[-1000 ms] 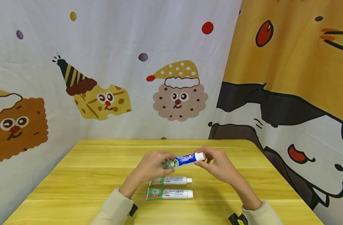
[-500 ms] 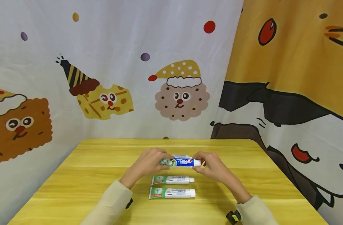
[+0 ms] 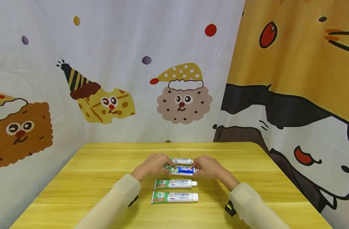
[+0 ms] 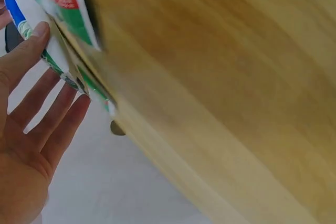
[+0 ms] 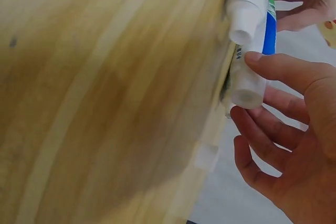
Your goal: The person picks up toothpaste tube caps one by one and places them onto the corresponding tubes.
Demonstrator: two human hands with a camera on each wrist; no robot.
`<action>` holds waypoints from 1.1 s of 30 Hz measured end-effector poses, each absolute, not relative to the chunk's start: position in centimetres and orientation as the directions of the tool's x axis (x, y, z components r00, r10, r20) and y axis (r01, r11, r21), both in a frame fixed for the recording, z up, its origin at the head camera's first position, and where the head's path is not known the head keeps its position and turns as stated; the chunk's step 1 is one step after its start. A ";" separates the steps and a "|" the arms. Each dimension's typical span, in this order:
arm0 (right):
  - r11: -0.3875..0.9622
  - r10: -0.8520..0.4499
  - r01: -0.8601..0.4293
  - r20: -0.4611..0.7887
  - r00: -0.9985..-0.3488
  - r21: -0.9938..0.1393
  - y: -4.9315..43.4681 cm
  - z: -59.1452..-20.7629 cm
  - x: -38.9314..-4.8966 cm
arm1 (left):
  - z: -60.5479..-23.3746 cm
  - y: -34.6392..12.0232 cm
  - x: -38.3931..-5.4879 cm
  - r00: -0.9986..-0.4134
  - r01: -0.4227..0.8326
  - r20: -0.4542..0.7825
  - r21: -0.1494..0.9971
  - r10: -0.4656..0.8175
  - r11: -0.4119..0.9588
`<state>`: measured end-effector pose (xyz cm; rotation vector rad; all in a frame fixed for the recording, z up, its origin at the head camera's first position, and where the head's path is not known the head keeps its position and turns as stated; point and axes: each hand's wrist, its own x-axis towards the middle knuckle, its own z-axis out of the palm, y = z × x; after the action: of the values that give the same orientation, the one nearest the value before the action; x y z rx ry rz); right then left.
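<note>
A blue, white and green toothpaste tube (image 3: 185,170) lies crosswise between my hands, low over the table. My left hand (image 3: 155,164) pinches its flat tail end; in the left wrist view the thumb is on one face and the fingers (image 4: 52,116) are behind. At the other end, my right hand (image 3: 208,167) pinches the tube by its white cap (image 5: 248,92). Just beyond it lies a white toothpaste tube (image 3: 182,161), partly hidden by the left hand. Nearer me are two green-and-white toothpaste tubes, a smaller one (image 3: 175,183) and a larger one (image 3: 174,197), caps to the right.
The yellow wood-grain table (image 3: 77,187) extends to both sides of the tubes. Behind its far edge hangs a white cartoon-printed curtain (image 3: 120,41), with a yellow, black and white printed one (image 3: 292,79) at the right.
Both hands have brought the blue toothpaste tube down from a raised, tilted position to level near the table. The far white tube, hidden earlier, now shows behind it. The two nearer tubes stay put.
</note>
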<state>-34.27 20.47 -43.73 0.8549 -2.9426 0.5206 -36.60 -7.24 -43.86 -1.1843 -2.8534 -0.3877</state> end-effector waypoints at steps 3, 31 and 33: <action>0.810 -0.505 -0.508 0.092 -0.858 -0.292 20.1 -44.1 -34.5 | -44.4 -7.1 -36.8 -0.720 0.688 0.088 0.215 0.688 0.693; 0.876 -0.442 -0.437 0.024 -0.897 -0.205 19.1 -43.7 -34.5 | -44.6 -6.3 -36.4 -0.758 0.643 0.052 0.227 0.650 0.731; 0.882 -0.440 -0.432 0.002 -0.898 -0.188 19.1 -43.4 -34.3 | -44.4 -6.4 -36.4 -0.761 0.637 0.045 0.243 0.648 0.731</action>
<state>-34.27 19.08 -43.44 0.7157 -3.0867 0.2930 -36.39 -6.35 -44.38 -1.1001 -2.9628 -0.3903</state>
